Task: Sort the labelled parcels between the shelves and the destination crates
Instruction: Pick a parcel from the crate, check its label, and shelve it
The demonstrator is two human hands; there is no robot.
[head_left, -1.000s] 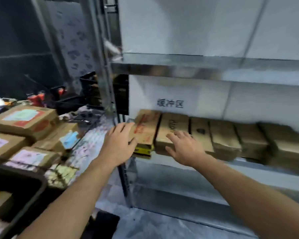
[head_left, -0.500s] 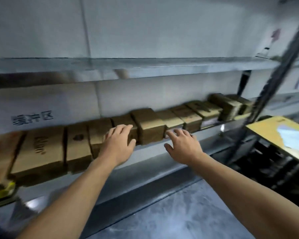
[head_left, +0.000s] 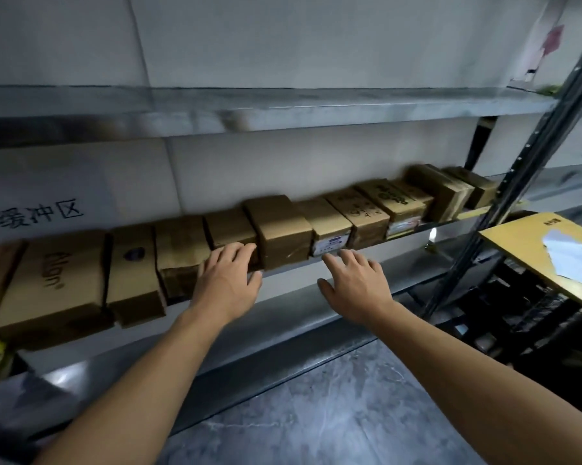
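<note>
Several brown cardboard parcels stand in a row on the metal shelf [head_left: 293, 293]. My left hand [head_left: 227, 280] reaches out with straight fingers, its tips touching a small parcel [head_left: 229, 228] beside a taller parcel [head_left: 279, 226]. My right hand [head_left: 353, 286] is spread open, fingertips just below a parcel with a white label [head_left: 329, 224]. Neither hand holds anything.
A second shelf board [head_left: 282, 109] runs above the parcels. A black slotted upright [head_left: 517, 176] leans at the right. A yellow flat box with white paper [head_left: 551, 253] lies at the right. Grey floor [head_left: 316, 414] below.
The view has swung from the shelf's left end toward its middle. Both hands moved right along the parcel row and stayed spread, holding nothing.
</note>
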